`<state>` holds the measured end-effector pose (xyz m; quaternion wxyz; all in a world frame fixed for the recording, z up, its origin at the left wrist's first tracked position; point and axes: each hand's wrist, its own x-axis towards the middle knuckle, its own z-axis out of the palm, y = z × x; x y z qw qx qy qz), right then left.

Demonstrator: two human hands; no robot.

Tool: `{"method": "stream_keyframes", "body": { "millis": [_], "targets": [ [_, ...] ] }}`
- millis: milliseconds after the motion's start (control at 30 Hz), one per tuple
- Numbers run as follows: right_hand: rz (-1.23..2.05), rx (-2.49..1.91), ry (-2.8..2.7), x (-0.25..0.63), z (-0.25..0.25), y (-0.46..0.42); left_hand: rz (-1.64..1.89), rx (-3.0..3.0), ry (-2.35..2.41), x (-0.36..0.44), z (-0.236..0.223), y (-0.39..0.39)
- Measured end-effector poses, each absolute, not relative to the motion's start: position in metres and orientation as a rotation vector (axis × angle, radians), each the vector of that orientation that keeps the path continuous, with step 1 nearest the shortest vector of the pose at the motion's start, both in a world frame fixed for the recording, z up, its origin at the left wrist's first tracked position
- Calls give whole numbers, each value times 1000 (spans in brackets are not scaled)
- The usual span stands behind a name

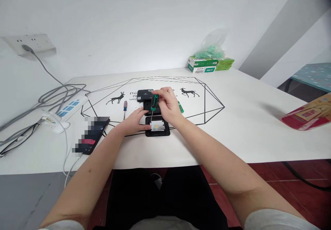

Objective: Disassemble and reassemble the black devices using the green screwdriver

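My right hand (169, 105) is closed around the green and black handle of a screwdriver (155, 102). The screwdriver stands near upright, its tip at the upper left corner of a silver metal plate (160, 126) in a square black casing (157, 133). My left hand (134, 122) is spread beside it, the thumb touching the casing's left side and a fingertip at a second black part (147, 106) just behind. Farther back lies a black cover with labels (143, 95). Left of my left hand is a second screwdriver (125, 106) with a reddish-blue handle.
A phone (95, 137) with a blurred screen lies at the left, near a white power strip (69, 109) and grey cables (60, 92). Green boxes (203, 64) under a plastic bag (213, 47) stand at the back. A red package (307, 114) is at the right.
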<state>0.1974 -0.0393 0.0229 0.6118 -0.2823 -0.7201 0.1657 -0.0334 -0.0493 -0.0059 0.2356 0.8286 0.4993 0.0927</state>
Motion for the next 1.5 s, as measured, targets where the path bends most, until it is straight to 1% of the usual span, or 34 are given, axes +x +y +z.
{"method": "stream_keyframes", "body": {
  "millis": [167,433,667,733,900,1000,1100,1333,1500],
  "targets": [
    [517,-697,-1646,195,22,-41,301,2311,1312,-35,-8,-46],
    [644,-744,-1586,193,19,-38,346,2331,1267,-37,-13,-41],
    [732,-632,-1649,195,20,-43,291,2271,1358,-34,-6,-44],
    [720,-639,-1685,195,21,-43,292,2279,1350,-34,-6,-44],
    [523,-676,-1735,196,22,-42,320,2285,1362,-34,-7,-45],
    [479,-667,-1733,196,22,-41,375,2309,1378,-33,-5,-48],
    [510,-650,-1715,197,21,-41,392,2339,1400,-32,-2,-50],
    [705,-690,-1612,193,18,-41,365,2368,1373,-33,-2,-49],
    [678,-699,-1606,193,18,-39,344,2365,1388,-32,-2,-50]
  ]
}}
